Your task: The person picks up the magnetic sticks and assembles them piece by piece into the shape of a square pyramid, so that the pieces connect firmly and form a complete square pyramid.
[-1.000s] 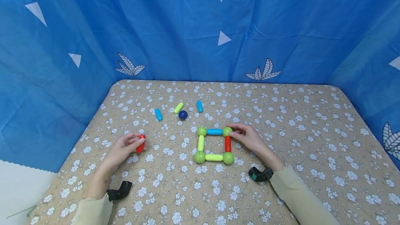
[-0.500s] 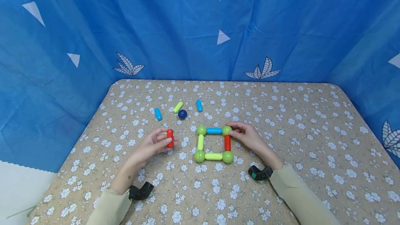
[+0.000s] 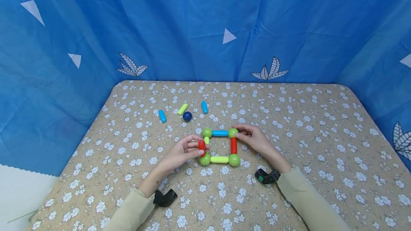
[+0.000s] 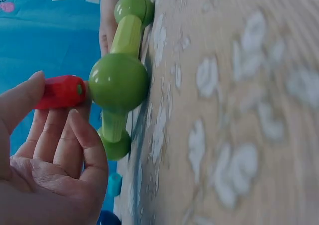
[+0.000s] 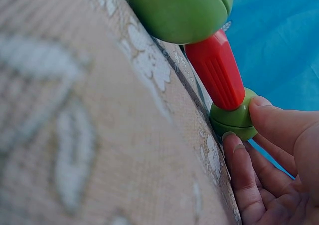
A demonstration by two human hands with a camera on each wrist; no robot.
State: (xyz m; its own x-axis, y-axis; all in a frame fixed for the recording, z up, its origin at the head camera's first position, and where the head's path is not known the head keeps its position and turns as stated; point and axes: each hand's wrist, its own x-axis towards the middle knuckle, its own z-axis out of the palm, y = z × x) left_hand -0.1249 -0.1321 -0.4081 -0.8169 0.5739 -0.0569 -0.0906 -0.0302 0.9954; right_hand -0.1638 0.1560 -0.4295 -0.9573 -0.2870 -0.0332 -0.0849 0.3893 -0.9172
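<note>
Smooth, glossy green balls and faceted rods make up a square frame in the middle of the picture. Its near-left ball (image 3: 205,160) and near-right ball (image 3: 234,160) are joined by a ribbed yellow-green rod (image 3: 219,159); its far side is a blue rod (image 3: 220,133), its right side a grooved red rod (image 3: 233,146), and its left side a second yellow-green rod (image 3: 207,140), partly hidden.

The left hand (image 3: 184,151) pinches a loose red rod (image 3: 201,147), blunt-ended and shiny, between thumb and fingers. That rod is held roughly upright over the near-left ball; in the left wrist view its end faces the ball closely, but whether they touch cannot be told. The right hand (image 3: 253,140) grips the far-right ball (image 3: 233,133) with thumb and fingertips, a seam line showing round the ball in the right wrist view.

Left of centre, beyond the frame, lie a glossy navy ball (image 3: 187,116), a yellow-green stick (image 3: 183,109) just beside it, and two light-blue sticks (image 3: 162,116). Beneath everything spreads a tan cloth (image 3: 192,206) printed with white flowers; a creased blue curtain (image 3: 167,20) with white triangles and leaf prints fills the upper picture.
</note>
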